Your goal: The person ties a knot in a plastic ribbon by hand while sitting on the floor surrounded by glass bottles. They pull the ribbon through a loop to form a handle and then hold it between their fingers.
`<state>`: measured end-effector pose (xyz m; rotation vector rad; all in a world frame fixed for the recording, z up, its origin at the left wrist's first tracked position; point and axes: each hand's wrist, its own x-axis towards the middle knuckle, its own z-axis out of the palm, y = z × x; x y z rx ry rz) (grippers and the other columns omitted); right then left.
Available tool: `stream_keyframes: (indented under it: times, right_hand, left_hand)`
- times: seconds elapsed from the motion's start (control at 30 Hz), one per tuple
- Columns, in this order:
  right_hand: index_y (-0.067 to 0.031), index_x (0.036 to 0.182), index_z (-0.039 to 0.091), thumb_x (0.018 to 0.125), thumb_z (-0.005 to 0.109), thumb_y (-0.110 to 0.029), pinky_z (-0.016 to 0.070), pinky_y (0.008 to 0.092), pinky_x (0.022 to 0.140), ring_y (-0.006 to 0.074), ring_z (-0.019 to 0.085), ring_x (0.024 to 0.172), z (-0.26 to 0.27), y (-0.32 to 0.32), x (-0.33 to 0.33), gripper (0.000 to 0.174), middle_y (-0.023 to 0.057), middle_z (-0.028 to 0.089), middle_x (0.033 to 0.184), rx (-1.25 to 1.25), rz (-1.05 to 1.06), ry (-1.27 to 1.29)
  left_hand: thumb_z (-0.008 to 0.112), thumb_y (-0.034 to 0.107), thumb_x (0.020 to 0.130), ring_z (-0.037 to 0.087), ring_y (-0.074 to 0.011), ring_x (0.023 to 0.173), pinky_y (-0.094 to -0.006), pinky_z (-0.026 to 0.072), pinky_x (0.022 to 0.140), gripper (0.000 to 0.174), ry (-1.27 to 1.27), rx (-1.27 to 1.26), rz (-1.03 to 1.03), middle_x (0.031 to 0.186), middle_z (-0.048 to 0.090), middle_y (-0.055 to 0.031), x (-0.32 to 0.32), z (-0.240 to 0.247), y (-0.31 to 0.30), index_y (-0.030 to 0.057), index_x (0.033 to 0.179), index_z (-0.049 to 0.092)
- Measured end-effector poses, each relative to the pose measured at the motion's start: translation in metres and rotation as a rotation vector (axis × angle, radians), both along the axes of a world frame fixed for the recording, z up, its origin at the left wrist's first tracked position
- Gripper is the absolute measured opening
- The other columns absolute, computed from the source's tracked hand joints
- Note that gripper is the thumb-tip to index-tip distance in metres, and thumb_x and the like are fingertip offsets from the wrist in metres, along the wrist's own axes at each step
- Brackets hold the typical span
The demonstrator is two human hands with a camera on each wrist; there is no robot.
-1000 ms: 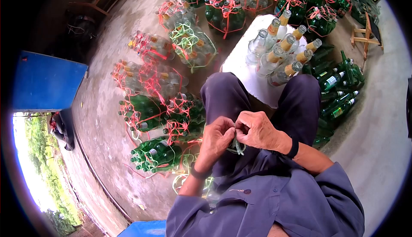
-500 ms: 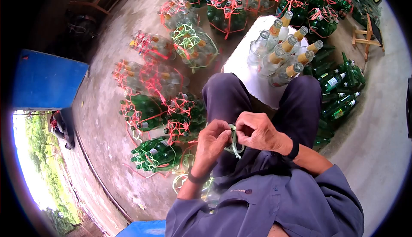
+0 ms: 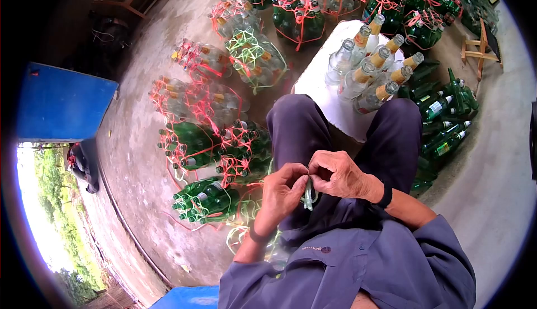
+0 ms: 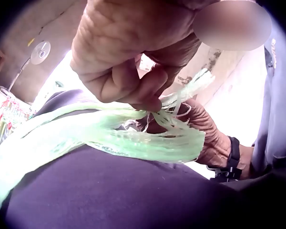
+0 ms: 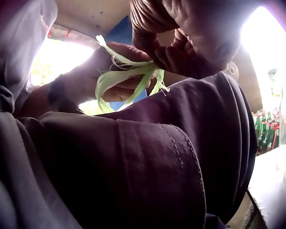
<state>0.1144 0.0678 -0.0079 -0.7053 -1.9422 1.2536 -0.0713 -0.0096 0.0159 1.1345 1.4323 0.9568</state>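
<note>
Above the lap, the left hand (image 3: 283, 192) and right hand (image 3: 342, 176) meet fingertip to fingertip, pinching a pale green plastic strip (image 3: 308, 196) that hangs below them. Seen from the left wrist, the strip (image 4: 100, 131) is wide and flat with frayed ends, and the left hand (image 4: 133, 47) pinches its bunched part; the right hand (image 4: 205, 131) is behind it. In the right wrist view the strip (image 5: 128, 78) loops down from the right hand's fingers (image 5: 174, 57), with the left hand (image 5: 112, 71) beyond. Whether the strip is knotted is hidden by the fingers.
Clear bottles (image 3: 363, 74) stand on a white block (image 3: 313, 82) before the knees. Bundles of bottles tied with red (image 3: 215, 105) or green strips (image 3: 251, 57) cover the floor ahead and left. Loose green bottles (image 3: 442, 107) lie at right, near a wooden stool (image 3: 475, 52).
The hands parted slightly half a second ago, with the strip looped between them, and their fingertips are together again now. The strip hangs narrower. The view has shifted slightly.
</note>
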Motion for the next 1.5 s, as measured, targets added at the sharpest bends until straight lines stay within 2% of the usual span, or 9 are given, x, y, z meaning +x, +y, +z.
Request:
stream_keyframes:
  times: [0.27,0.4,0.57,0.73,0.83,1.0,1.3,1.43,1.5]
  right_hand:
    - [-0.0009,0.085,0.062,0.078,0.075,0.007,0.0506,0.0307,0.058,0.0187,0.064,0.063,-0.002,0.000,0.001,0.017,0.0087,0.062,0.077,-0.040,0.033,-0.013]
    - [-0.0007,0.085,0.062,0.080,0.074,0.006,0.0503,0.0296,0.058,0.0159,0.063,0.063,-0.004,-0.001,0.002,0.015,0.0075,0.062,0.076,-0.088,0.047,-0.025]
    - [-0.0007,0.085,0.062,0.081,0.074,0.005,0.0502,0.0284,0.059,0.0123,0.063,0.065,-0.005,-0.001,0.002,0.014,0.0061,0.062,0.076,-0.143,0.059,-0.019]
    - [-0.0007,0.085,0.062,0.082,0.074,0.005,0.0501,0.0277,0.059,0.0114,0.062,0.065,-0.006,0.000,0.002,0.014,0.0058,0.062,0.076,-0.145,0.064,-0.024]
    - [-0.0007,0.085,0.063,0.082,0.075,0.004,0.0503,0.0291,0.059,0.0133,0.063,0.065,-0.003,0.002,0.003,0.013,0.0066,0.063,0.076,-0.159,0.082,-0.033]
    - [0.0003,0.086,0.064,0.080,0.075,0.002,0.0516,0.0324,0.060,0.0212,0.065,0.066,-0.002,0.003,0.005,0.012,0.0104,0.066,0.078,-0.072,0.108,-0.069]
    - [0.0010,0.083,0.063,0.077,0.076,0.000,0.0522,0.0361,0.060,0.0279,0.066,0.066,-0.008,0.000,0.004,0.014,0.0134,0.066,0.077,-0.018,0.087,-0.122]
    - [0.0009,0.082,0.063,0.079,0.077,-0.001,0.0520,0.0353,0.059,0.0259,0.066,0.064,-0.008,-0.003,0.003,0.014,0.0131,0.066,0.076,-0.056,0.061,-0.124]
    - [0.0011,0.082,0.063,0.080,0.077,-0.002,0.0519,0.0331,0.059,0.0213,0.066,0.064,-0.009,-0.004,0.003,0.015,0.0120,0.066,0.075,-0.107,0.063,-0.128]
  left_hand:
    - [0.069,0.000,0.093,0.055,-0.0022,0.069,-0.0216,0.0463,0.062,0.010,0.157,0.073,-0.022,0.078,0.065,0.0023,0.001,0.003,0.002,-0.0017,0.102,0.069]
    - [0.068,0.001,0.092,0.055,-0.0024,0.068,-0.0218,0.0456,0.061,0.010,0.164,0.048,-0.067,0.076,0.064,0.0024,-0.002,0.004,0.004,-0.0022,0.102,0.068]
    - [0.066,0.003,0.093,0.055,-0.0023,0.069,-0.0217,0.0455,0.062,0.010,0.004,-0.035,-0.056,0.076,0.064,0.0020,-0.003,0.006,0.006,-0.0031,0.102,0.067]
    - [0.066,0.003,0.094,0.056,-0.0025,0.070,-0.0218,0.0463,0.062,0.009,0.063,-0.059,-0.098,0.078,0.065,0.0016,-0.006,0.004,0.008,-0.0025,0.101,0.067]
    - [0.067,0.003,0.094,0.057,-0.0027,0.070,-0.0219,0.0468,0.063,0.008,0.091,-0.051,-0.116,0.078,0.066,0.0013,-0.006,-0.001,0.008,-0.0021,0.100,0.066]
    - [0.067,0.003,0.094,0.058,-0.0030,0.070,-0.0222,0.0476,0.063,0.007,0.135,-0.049,-0.129,0.077,0.066,0.0010,-0.006,-0.006,0.006,-0.0021,0.099,0.066]
    - [0.068,0.004,0.091,0.063,-0.0073,0.069,-0.0260,0.0515,0.065,0.010,0.209,0.048,-0.171,0.076,0.071,-0.0047,-0.003,-0.001,0.008,-0.0024,0.098,0.068]
    - [0.067,0.004,0.091,0.064,-0.0086,0.070,-0.0265,0.0523,0.065,0.011,0.205,0.022,-0.175,0.077,0.072,-0.0061,-0.005,-0.004,0.008,-0.0024,0.099,0.068]
    - [0.067,0.004,0.090,0.065,-0.0091,0.070,-0.0267,0.0525,0.066,0.011,0.209,0.001,-0.176,0.078,0.072,-0.0066,-0.005,-0.004,0.009,-0.0025,0.099,0.068]
